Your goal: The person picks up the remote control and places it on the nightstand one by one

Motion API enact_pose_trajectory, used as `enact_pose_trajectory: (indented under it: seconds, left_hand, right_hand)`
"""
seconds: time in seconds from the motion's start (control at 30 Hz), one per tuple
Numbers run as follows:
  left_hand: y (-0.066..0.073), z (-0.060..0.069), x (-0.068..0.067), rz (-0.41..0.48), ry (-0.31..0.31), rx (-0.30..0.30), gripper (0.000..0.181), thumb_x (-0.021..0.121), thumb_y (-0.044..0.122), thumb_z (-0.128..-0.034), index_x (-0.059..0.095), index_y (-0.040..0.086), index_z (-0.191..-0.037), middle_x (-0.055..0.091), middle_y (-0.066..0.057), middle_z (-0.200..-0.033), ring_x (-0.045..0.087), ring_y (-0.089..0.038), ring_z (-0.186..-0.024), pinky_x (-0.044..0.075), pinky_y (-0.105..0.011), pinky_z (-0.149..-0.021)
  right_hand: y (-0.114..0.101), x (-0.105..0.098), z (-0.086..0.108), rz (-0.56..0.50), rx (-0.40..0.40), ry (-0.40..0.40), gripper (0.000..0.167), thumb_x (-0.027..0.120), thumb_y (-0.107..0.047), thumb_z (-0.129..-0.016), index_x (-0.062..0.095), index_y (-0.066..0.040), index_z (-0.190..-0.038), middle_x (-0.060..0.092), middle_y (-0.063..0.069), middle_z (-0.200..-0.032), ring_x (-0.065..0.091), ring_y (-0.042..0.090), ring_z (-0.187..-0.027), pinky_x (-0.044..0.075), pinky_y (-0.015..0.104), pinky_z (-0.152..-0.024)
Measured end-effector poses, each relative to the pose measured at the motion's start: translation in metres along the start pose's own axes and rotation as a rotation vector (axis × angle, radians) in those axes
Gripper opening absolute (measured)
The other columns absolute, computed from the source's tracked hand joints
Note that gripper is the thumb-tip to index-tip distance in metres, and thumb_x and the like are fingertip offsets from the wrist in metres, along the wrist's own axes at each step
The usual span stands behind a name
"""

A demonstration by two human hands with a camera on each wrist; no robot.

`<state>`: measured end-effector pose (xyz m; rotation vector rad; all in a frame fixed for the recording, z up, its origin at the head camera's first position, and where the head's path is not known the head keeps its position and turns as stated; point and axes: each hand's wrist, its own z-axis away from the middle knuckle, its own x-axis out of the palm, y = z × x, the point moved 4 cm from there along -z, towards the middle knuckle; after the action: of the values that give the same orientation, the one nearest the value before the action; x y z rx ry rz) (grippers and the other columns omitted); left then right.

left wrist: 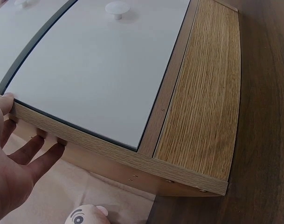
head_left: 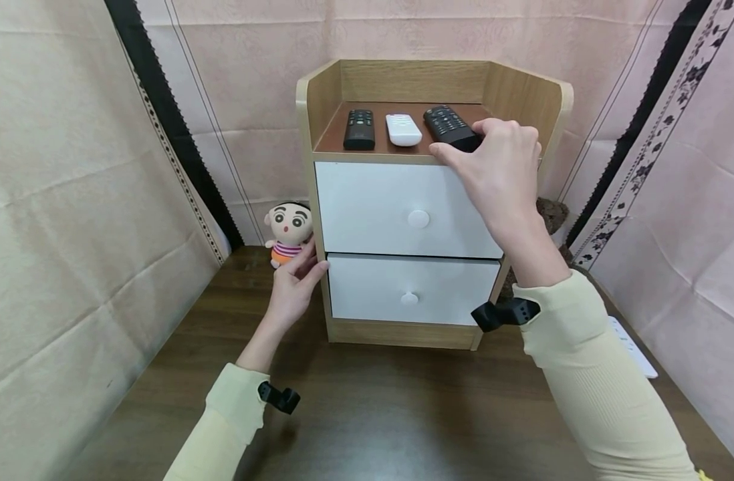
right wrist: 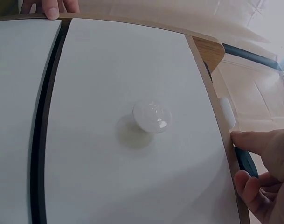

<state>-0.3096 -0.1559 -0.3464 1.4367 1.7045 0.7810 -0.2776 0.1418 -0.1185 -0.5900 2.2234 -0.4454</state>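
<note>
A small wood-trimmed cabinet [head_left: 403,336] with two white drawers stands on the table. On its brown top shelf lie a black remote control [head_left: 359,130], a white remote control [head_left: 403,129] and a larger black remote control [head_left: 448,127], which sits at a slant. My right hand [head_left: 502,167] holds the near end of the larger one between thumb and fingers. Low on the cabinet's left side, my left hand [head_left: 295,284] rests its fingertips against the side panel, thumb at the front edge. The left wrist view shows those fingers [left wrist: 46,161] fairly straight.
A doll [head_left: 289,226] with a striped top stands behind my left hand. Something brown and fuzzy [head_left: 550,212] is partly hidden behind the cabinet's right side. At the table's right edge lies a flat white object [head_left: 633,347]. Pale curtains [head_left: 90,200] enclose the table.
</note>
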Motion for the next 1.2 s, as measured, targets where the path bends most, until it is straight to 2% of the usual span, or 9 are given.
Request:
enact_pose_trajectory:
  seconds: [0.13, 0.27, 0.57, 0.73, 0.83, 0.93, 1.03, 1.2]
  left_hand:
    - [-0.0006, -0.0004, 0.0, 0.005, 0.004, 0.001, 0.056, 0.069, 0.012, -0.0999, 0.05, 0.013, -0.153, 0.056, -0.014, -0.147, 0.059, -0.032, -0.126, 0.055, -0.03, -0.096]
    - [-0.0009, -0.0002, -0.0001, 0.003, 0.007, -0.002, 0.056, 0.069, 0.012, -0.0997, 0.05, 0.013, -0.152, 0.056, -0.015, -0.147, 0.059, -0.032, -0.126, 0.055, -0.03, -0.095]
    - [-0.0004, 0.0001, -0.0002, 0.011, 0.0, -0.004, 0.056, 0.069, 0.014, -0.1004, 0.049, 0.015, -0.153, 0.055, -0.013, -0.148, 0.058, -0.031, -0.126, 0.055, -0.03, -0.097]
    - [-0.001, -0.0001, 0.0005, 0.008, 0.009, 0.004, 0.056, 0.069, 0.011, -0.0999, 0.05, 0.012, -0.152, 0.056, -0.016, -0.146, 0.059, -0.033, -0.126, 0.055, -0.028, -0.096]
    - [-0.0012, -0.0005, 0.001, 0.011, 0.017, 0.013, 0.056, 0.069, 0.008, -0.0992, 0.05, 0.011, -0.152, 0.057, -0.017, -0.145, 0.059, -0.035, -0.125, 0.055, -0.028, -0.095]
    - [-0.0011, -0.0007, 0.001, 0.009, 0.019, 0.016, 0.056, 0.07, 0.008, -0.0989, 0.05, 0.01, -0.152, 0.057, -0.017, -0.145, 0.059, -0.035, -0.125, 0.055, -0.028, -0.096]
    - [-0.0008, -0.0006, 0.0007, 0.004, 0.015, 0.015, 0.056, 0.069, 0.009, -0.0993, 0.051, 0.011, -0.152, 0.056, -0.016, -0.146, 0.059, -0.034, -0.126, 0.055, -0.029, -0.096]
    - [0.0, -0.0008, 0.0007, 0.013, 0.014, 0.012, 0.055, 0.069, 0.008, -0.0997, 0.05, 0.011, -0.152, 0.056, -0.017, -0.146, 0.059, -0.035, -0.126, 0.054, -0.032, -0.098]
  right_hand:
    - [0.0028, -0.0011, 0.0037, -0.048, 0.005, -0.006, 0.065, 0.081, -0.046, -0.087, 0.069, -0.003, -0.133, 0.07, 0.019, -0.124, 0.052, 0.038, -0.121, 0.041, 0.047, -0.096]
    - [0.0039, -0.003, 0.0075, -0.091, -0.017, 0.006, 0.058, 0.08, -0.039, -0.09, 0.068, -0.001, -0.133, 0.073, 0.018, -0.118, 0.058, 0.033, -0.121, 0.045, 0.045, -0.096]
    - [0.0044, -0.0043, 0.009, -0.112, -0.024, 0.014, 0.046, 0.074, -0.027, -0.095, 0.068, -0.001, -0.133, 0.075, 0.016, -0.113, 0.064, 0.027, -0.116, 0.047, 0.041, -0.093]
    - [0.006, -0.0029, 0.0095, -0.133, -0.006, 0.008, 0.042, 0.068, -0.023, -0.099, 0.067, -0.002, -0.135, 0.075, 0.013, -0.115, 0.071, 0.025, -0.094, 0.047, 0.028, -0.076]
    - [0.0066, -0.0025, 0.0091, -0.138, 0.001, 0.0, 0.039, 0.065, -0.021, -0.1, 0.067, -0.003, -0.135, 0.075, 0.011, -0.116, 0.071, 0.016, -0.074, 0.047, 0.022, -0.065]
    - [0.0065, -0.0025, 0.0077, -0.146, -0.003, -0.003, 0.037, 0.063, -0.019, -0.101, 0.068, -0.003, -0.133, 0.074, 0.011, -0.117, 0.065, 0.008, -0.057, 0.046, 0.021, -0.061]
    - [0.0065, -0.0026, 0.0063, -0.146, 0.002, -0.004, 0.035, 0.06, -0.018, -0.102, 0.069, -0.003, -0.133, 0.074, 0.012, -0.118, 0.06, 0.003, -0.051, 0.045, 0.021, -0.064]
    - [0.0072, -0.0021, 0.0056, -0.145, 0.015, -0.006, 0.035, 0.056, -0.015, -0.103, 0.068, -0.003, -0.134, 0.073, 0.012, -0.12, 0.06, 0.003, -0.05, 0.046, 0.02, -0.063]
